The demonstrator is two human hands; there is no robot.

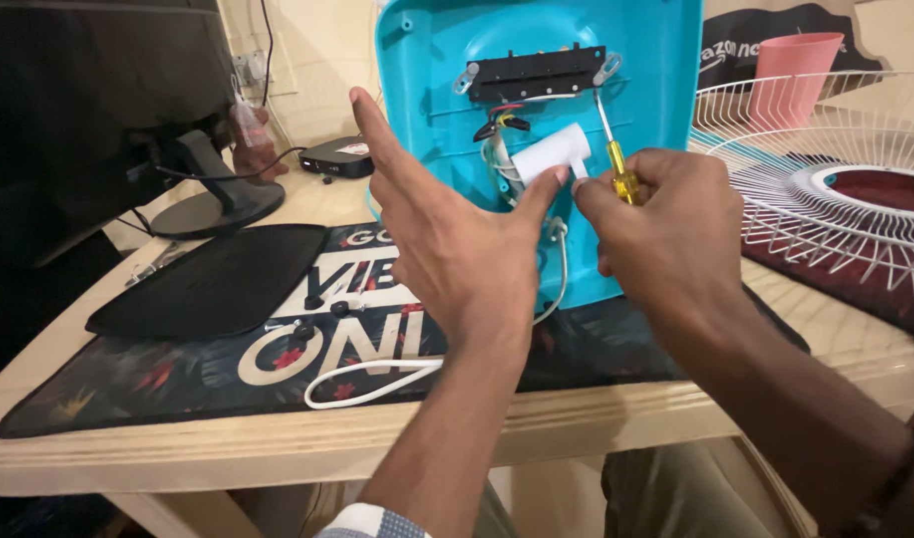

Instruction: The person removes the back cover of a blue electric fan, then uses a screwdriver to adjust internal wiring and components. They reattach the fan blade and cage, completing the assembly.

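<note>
A turquoise plastic fan housing (656, 60) stands upright on the desk mat, its inside facing me. A black switch board (537, 72) is fixed near its top, with coloured wires below. My left hand (447, 239) is spread in front of the housing, thumb tip touching a white cylindrical part (552, 154). My right hand (666, 234) grips a screwdriver with a yellow handle (624, 179); its metal shaft points up toward the right end of the board. A white cable (367, 384) runs from the housing across the mat.
A dark printed desk mat (158, 384) covers the wooden desk (228, 453). A black flat panel (213, 279) with loose screws beside it lies at left, behind it a monitor stand (218, 204) and a small black box (339, 156). A white wire fan grille (826, 189) and pink cup (791, 70) are at right.
</note>
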